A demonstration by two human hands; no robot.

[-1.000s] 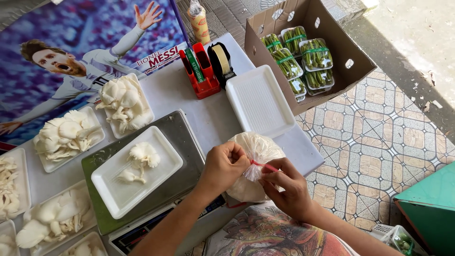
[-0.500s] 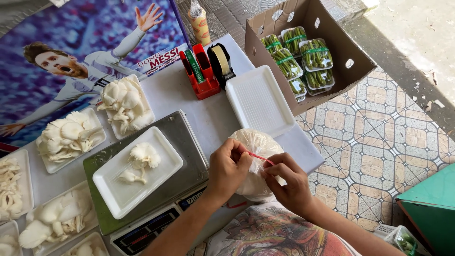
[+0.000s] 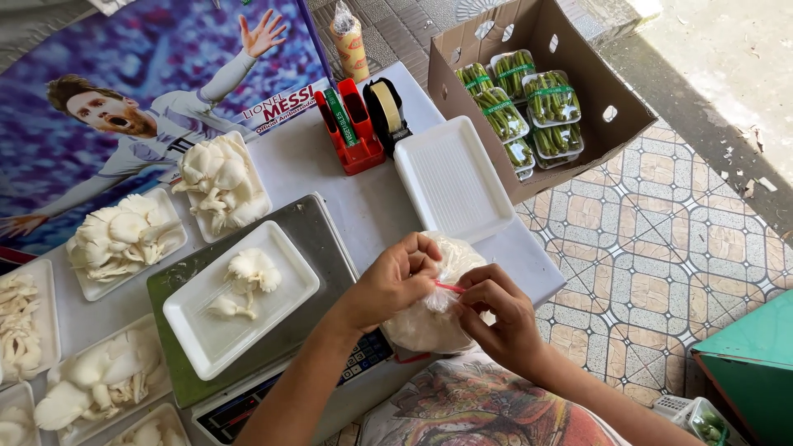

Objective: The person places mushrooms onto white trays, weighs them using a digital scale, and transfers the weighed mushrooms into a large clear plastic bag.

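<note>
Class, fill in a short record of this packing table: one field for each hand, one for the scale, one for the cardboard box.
left hand: pinches the neck of a clear plastic bag of white mushrooms
right hand: pulls a red rubber band at the bag's neck
scale: carries a white foam tray with a few mushrooms
cardboard box: holds wrapped trays of green beans

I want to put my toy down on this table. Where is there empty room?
A bare strip of table runs between the mushroom tray and the red holder, and on down between the scale and the empty white tray. The left side is crowded with mushroom trays. The near edge is taken by both hands and their bag.
</note>
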